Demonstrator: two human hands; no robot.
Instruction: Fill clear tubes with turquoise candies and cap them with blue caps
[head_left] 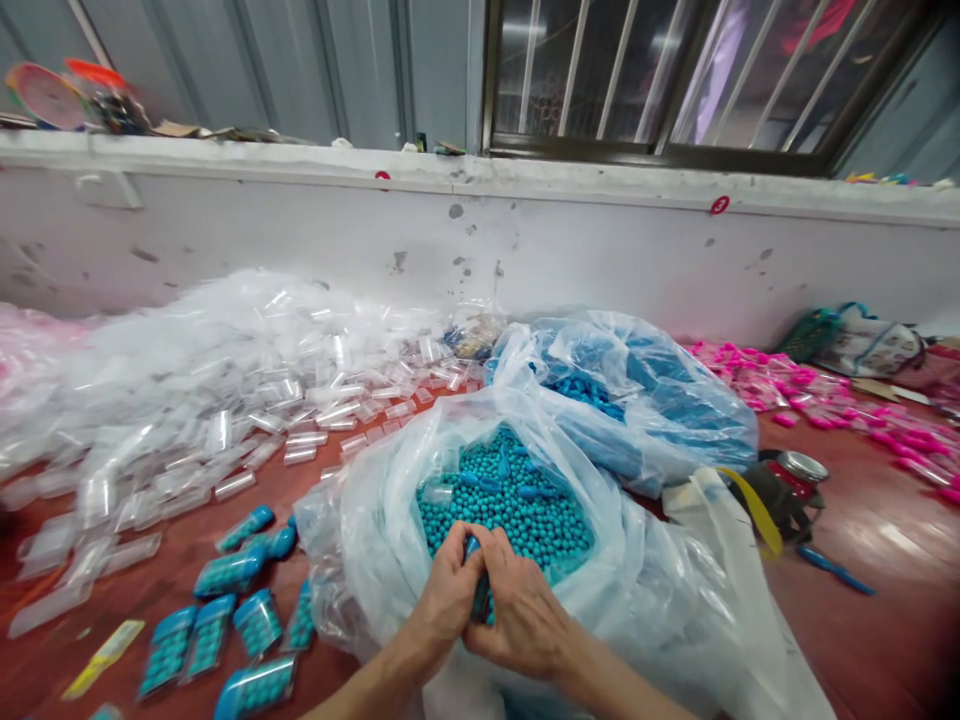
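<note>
My left hand (448,590) and my right hand (517,610) meet over the near side of an open plastic bag (375,500). Between them they grip a small clear container (481,596) with a blue top and teal beads inside, mostly hidden by my fingers. Teal beads (525,520) fill the bag, with several blue plastic pieces (491,483) and a clear empty container (439,493) lying on them. To the left, several bead-filled containers with blue caps (211,635) lie on the red table (330,690).
A large heap of clear empty containers (217,380) spreads across the back left. Behind the bead bag lies another bag (660,390) with blue pieces. Pink pieces (817,395), a jar (801,468) and a blue stick-like piece (835,570) lie right; a yellow strip (103,660) lies left.
</note>
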